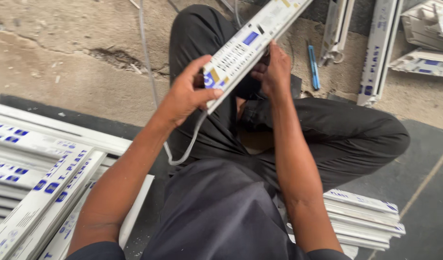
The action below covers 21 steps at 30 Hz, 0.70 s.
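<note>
The white plastic strip (253,41) sits above the person's lap, tilted up and away. The left hand (185,94) clamps its near end, thumb on top, fingers curled beneath. The right hand (274,70) grips its underside just beyond; those fingers are wrapped, their tips hidden. A thin clear cord (185,149) hangs below the left thumb. Risk: the long free end outweighs the grip and could twist loose; the cord could snag. A stack of strips (43,178) lies well left of the fingers, a blue pen (313,67) just right.

Head cam looks steeply down, close over lap (one view only).
</note>
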{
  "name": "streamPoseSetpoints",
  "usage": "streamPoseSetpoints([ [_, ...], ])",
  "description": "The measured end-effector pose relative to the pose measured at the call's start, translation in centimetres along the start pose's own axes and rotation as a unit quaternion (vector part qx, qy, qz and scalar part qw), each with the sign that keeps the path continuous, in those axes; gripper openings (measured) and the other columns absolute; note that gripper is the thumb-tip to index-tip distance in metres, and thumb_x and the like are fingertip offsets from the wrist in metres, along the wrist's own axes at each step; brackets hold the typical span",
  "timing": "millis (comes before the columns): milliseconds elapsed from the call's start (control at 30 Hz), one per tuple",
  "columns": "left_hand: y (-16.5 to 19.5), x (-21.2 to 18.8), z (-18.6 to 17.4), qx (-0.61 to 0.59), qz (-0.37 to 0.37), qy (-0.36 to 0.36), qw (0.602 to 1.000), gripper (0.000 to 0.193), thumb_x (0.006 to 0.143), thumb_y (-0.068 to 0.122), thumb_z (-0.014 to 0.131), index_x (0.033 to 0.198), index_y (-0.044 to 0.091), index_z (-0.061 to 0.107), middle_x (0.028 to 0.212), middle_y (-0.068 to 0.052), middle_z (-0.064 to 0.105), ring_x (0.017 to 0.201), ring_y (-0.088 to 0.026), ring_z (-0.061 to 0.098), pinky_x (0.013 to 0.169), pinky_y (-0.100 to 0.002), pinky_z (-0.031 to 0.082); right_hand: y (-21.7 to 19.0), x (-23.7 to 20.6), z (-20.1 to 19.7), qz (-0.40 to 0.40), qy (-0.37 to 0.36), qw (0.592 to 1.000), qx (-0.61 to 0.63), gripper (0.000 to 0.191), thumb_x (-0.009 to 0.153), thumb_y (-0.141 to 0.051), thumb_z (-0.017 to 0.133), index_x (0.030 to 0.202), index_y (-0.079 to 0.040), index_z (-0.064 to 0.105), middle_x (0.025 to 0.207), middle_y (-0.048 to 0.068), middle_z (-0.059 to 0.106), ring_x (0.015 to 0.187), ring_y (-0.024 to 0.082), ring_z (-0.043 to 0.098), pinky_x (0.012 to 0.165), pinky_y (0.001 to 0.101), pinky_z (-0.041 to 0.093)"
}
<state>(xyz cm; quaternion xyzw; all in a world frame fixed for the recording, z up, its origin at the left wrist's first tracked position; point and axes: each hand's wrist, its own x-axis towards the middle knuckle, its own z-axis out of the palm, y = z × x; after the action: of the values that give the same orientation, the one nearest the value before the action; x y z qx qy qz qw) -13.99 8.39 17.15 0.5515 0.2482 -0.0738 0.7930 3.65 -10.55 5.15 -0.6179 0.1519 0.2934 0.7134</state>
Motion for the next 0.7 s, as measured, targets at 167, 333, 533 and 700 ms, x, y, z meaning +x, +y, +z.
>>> streamPoseSetpoints([
  [167, 0.6, 2.3, -2.6, 0.083, 0.166, -0.011, 0.983, 0.078, 0.089, 0.011, 0.079, 0.153, -0.003, 0.037, 0.13, -0.017, 0.064, 0.116, -0.018, 0.067, 0.091, -0.027, 0.061, -4.9, 1.9, -11.5, -0.155, 0.03, 0.769, -0.619, 0.021, 0.094, -0.021, 0.071, 0.105, -0.004, 0.077, 0.094, 0.021, 0.076, 0.08, 0.03, 0.075, 0.078, 0.043, 0.059],
  [333, 0.9, 3.9, -5.6, 0.022, 0.101, 0.061, 0.993, 0.054, 0.102, 0.028, 0.066, 0.147, 0.002, 0.053, 0.126, -0.012, 0.067, 0.098, -0.019, 0.073, 0.067, -0.034, 0.065, -5.1, 5.6, -16.1, -0.062, 0.081, 0.639, -0.763, 0.031, 0.08, -0.023, 0.076, 0.103, -0.002, 0.076, 0.104, 0.028, 0.072, 0.096, 0.046, 0.069, 0.081, 0.0538, 0.056],
  [533, -0.4, 1.8, -5.8, 0.024, 0.138, 0.062, 0.988, 0.069, 0.099, 0.033, 0.07, 0.152, 0.004, 0.035, 0.133, -0.006, 0.054, 0.107, -0.015, 0.07, 0.075, -0.032, 0.068, -3.8, 7.7, -14.5, -0.034, 0.041, 0.575, -0.816, 0.039, 0.079, -0.03, 0.077, 0.101, 0.003, 0.076, 0.105, 0.03, 0.072, 0.098, 0.046, 0.07, 0.083, 0.0534, 0.057],
  [700, 1.3, -1.6, -5.1, 0.17, 0.104, 0.094, 0.975, 0.042, 0.094, 0.026, 0.077, 0.121, -0.001, 0.059, 0.097, -0.008, 0.072, 0.069, -0.01, 0.074, 0.058, -0.025, 0.06, -5.8, 5.3, -12.9, -0.179, 0.016, 0.631, -0.754, 0.025, 0.088, -0.021, 0.076, 0.099, 0.001, 0.075, 0.093, 0.025, 0.075, 0.085, 0.039, 0.073, 0.081, 0.0476, 0.058],
])
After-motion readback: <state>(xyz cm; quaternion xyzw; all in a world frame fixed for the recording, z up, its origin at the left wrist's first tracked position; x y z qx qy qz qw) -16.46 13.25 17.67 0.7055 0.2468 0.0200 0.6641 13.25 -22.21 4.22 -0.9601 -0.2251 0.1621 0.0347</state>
